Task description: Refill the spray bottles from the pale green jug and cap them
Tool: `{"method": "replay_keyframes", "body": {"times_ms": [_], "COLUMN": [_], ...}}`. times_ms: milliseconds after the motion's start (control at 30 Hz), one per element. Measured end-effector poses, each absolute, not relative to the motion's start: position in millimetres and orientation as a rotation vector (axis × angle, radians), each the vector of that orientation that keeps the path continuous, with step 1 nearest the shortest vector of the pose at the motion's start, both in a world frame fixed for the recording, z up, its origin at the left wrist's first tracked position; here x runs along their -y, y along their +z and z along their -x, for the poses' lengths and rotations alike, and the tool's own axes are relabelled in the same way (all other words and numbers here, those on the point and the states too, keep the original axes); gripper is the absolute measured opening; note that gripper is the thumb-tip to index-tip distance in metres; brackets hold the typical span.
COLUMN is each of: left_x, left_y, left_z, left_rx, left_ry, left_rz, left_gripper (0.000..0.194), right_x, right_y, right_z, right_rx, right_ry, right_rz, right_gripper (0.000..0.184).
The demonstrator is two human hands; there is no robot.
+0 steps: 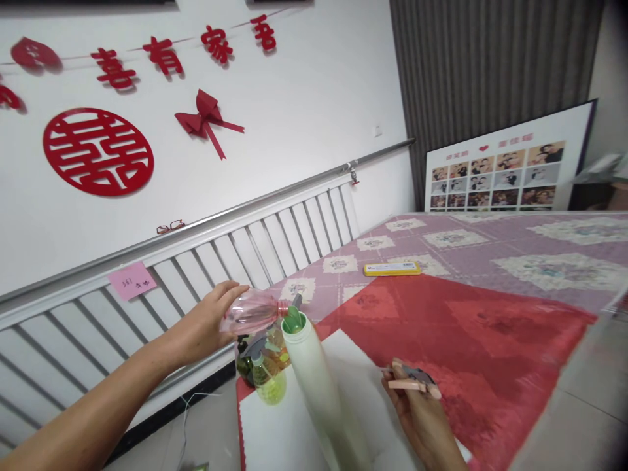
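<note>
My left hand (209, 324) grips a clear pink plastic bottle (252, 311), tipped on its side so its neck points into a green funnel (293, 320). The funnel sits in the mouth of a tall white bottle (318, 386) that stands on a white board (289, 418). My right hand (419, 409) rests lower right of the white bottle, fingers closed on a pink and grey spray-trigger head (417, 381). A yellow-green spray bottle (269, 381) and a dark glass bottle (245, 363) stand just left of the white bottle.
A red cloth (466, 353) lies over a lilac patterned bed cover (540, 242). A yellow flat box (391, 268) lies on the cover. A white slatted rail (275, 235) runs along the wall, with glasses (170, 227) and a pink note (131, 280). A photo board (505, 173) leans at the back.
</note>
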State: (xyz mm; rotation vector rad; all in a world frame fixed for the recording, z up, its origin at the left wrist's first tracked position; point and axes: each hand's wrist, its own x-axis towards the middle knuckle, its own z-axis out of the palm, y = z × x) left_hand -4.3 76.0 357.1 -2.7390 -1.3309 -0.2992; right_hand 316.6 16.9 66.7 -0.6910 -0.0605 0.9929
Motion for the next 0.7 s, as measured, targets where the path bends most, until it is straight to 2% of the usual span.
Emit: {"method": "replay_keyframes", "body": {"times_ms": [700], "left_x": [-75.7], "left_y": [357.8], "left_z": [3.3], "left_rx": [1.339], "left_ry": [-0.285], "left_rz": [2.722], "left_gripper": [0.078], "right_x": [-14.9], "right_y": [74.4], "right_z": [-314.8], "right_rx": [0.010], "right_ry": [1.018], "right_rz": [0.689], "right_gripper": [0.051]}}
